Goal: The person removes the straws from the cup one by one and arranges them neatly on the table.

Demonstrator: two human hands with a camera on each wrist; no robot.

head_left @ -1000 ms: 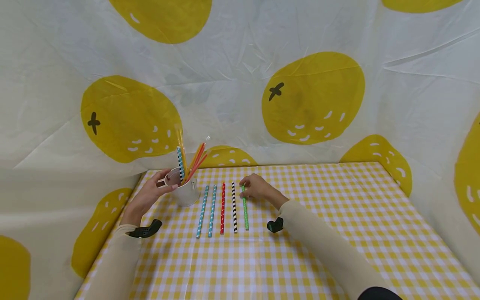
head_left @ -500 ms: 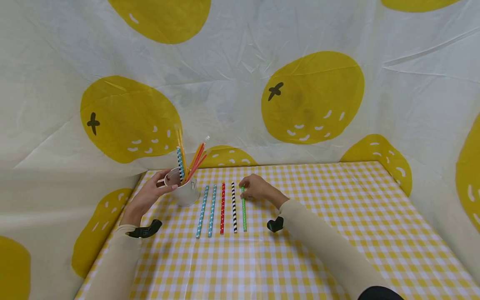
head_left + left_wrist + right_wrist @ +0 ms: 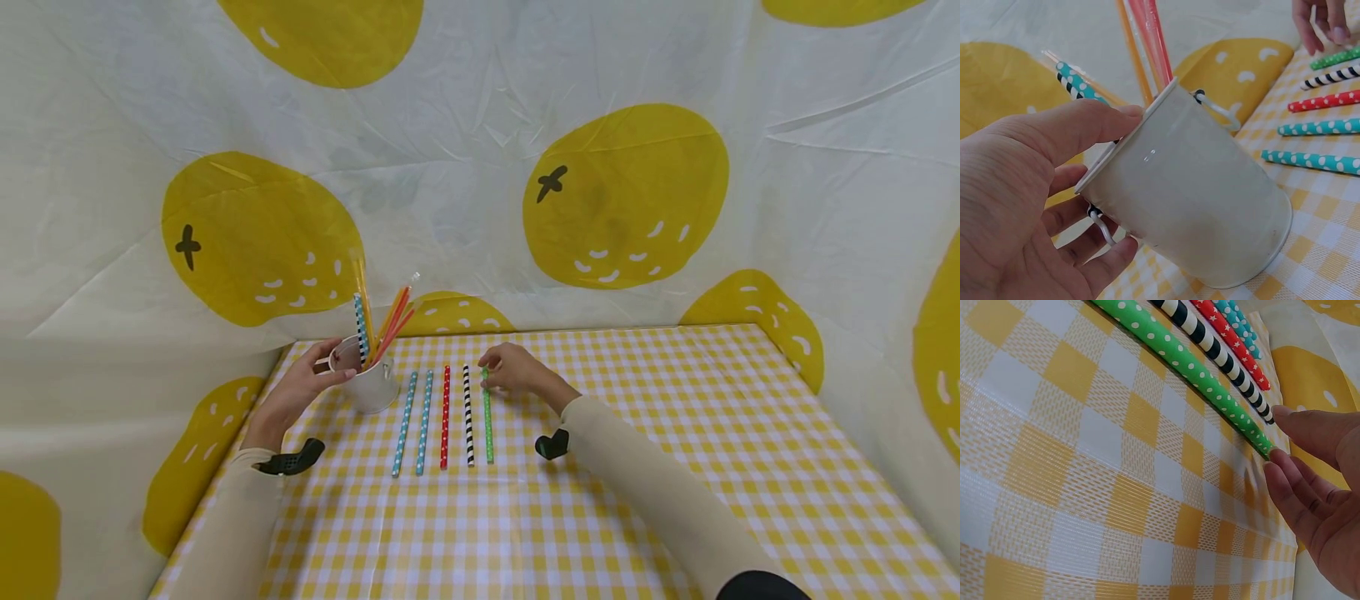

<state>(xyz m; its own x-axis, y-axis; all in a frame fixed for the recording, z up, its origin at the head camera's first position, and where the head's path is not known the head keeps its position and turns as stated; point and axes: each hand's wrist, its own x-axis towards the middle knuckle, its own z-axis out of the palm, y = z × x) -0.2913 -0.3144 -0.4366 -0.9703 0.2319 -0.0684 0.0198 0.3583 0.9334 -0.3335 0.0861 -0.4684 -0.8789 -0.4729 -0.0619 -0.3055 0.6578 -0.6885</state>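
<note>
A small white metal bucket (image 3: 372,388) stands on the left of the table. My left hand (image 3: 302,385) grips its rim, the thumb (image 3: 1104,122) lying over the edge and the fingers around one side handle (image 3: 1102,226). Beside the right end of a row lies a green dotted paper straw (image 3: 489,425). Around its far tip is my right hand (image 3: 513,368). In the right wrist view the thumb stands apart from the straw, while the fingertips (image 3: 1277,456) are right at its end. Left of it lie a black-and-white striped straw (image 3: 468,417), a red straw (image 3: 446,421) and two blue dotted straws (image 3: 424,425).
Orange straws (image 3: 393,310), red straws (image 3: 397,329) and blue dotted and striped straws (image 3: 361,321) stick up out of the bucket. A yellow checked cloth (image 3: 675,400) covers the table. Behind it hangs a white sheet (image 3: 465,208) printed with yellow fruit.
The green straw has shifted slightly left at its near end, lining up with the others. My right hand has then lifted a little away from its tip. The left hand and bucket have stayed put.
</note>
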